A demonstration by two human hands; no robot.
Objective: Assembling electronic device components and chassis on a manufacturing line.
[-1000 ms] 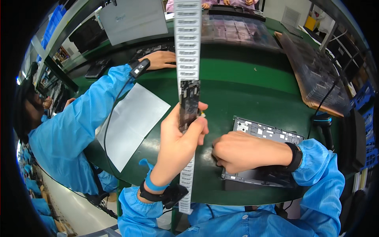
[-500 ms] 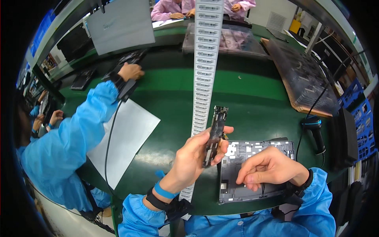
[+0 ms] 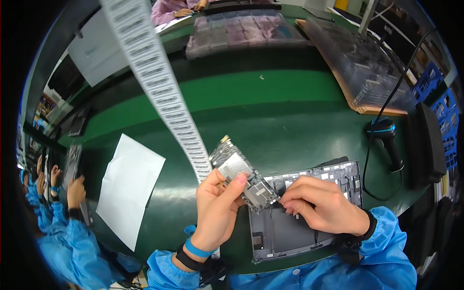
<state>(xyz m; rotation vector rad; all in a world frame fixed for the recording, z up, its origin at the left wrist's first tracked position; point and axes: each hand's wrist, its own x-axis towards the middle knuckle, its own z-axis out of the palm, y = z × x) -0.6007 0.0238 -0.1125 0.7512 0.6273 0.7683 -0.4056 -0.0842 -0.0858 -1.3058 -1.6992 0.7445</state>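
A narrow circuit board (image 3: 240,169) with silver shields and small parts is gripped by my left hand (image 3: 216,205), tilted, its face turned up and my thumb lying across it. At the board's lower right corner, my right hand (image 3: 324,203) has its thumb and forefinger pinched together. Whatever those fingertips hold is too small to make out. Below both hands lies a dark tablet-like housing (image 3: 285,239), open side up, partly covered by the right hand and wrist.
A long strip of barcode labels (image 3: 159,82) runs behind my left hand. White paper (image 3: 128,188) lies to the left, near a co-worker's hand (image 3: 76,193). A handheld scanner (image 3: 389,145) with a cable stands right. Stacked clear trays (image 3: 362,67) lie at the back right.
My left hand has turned the board from edge-on to face-up. My right hand has come left to the board's corner. The co-worker's arm has drawn back, and the whole view has shifted.
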